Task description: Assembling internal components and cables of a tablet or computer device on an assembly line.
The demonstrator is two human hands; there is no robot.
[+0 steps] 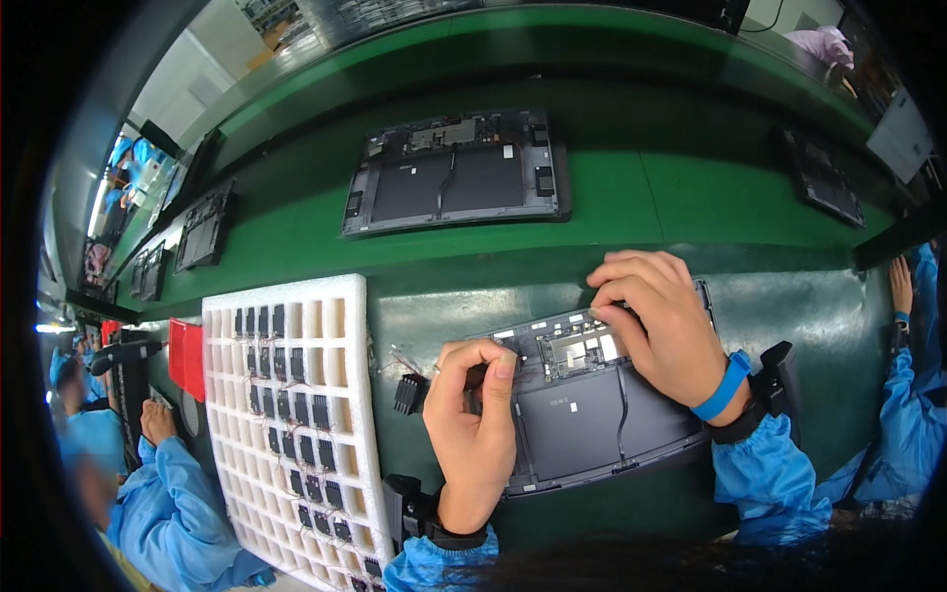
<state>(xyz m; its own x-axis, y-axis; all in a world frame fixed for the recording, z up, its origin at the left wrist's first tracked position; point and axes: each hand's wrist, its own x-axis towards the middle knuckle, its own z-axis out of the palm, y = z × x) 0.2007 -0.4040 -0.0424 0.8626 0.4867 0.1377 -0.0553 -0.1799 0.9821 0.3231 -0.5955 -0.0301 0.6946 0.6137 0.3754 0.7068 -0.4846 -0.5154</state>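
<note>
In front of me lies an opened tablet [567, 424], its dark inside facing up, with a circuit board along the far edge and a black cable running down the middle. My left hand [469, 424] is at its left far corner, thumb and index finger pinched together; whatever is between them is hidden. Over the far edge, above the circuit board, my right hand [656, 321] has thumb and forefinger closed, and I cannot make out what they hold. A small black part with thin wires [406, 394] lies on the bench just left of my left hand.
Left of the tablet stands a white foam tray [360, 395] with several small wired black parts in its slots. A red bin [185, 360] sits beyond it. Another opened tablet [449, 183] rests on the green surface [617, 202] ahead. Co-workers in blue flank me on both sides.
</note>
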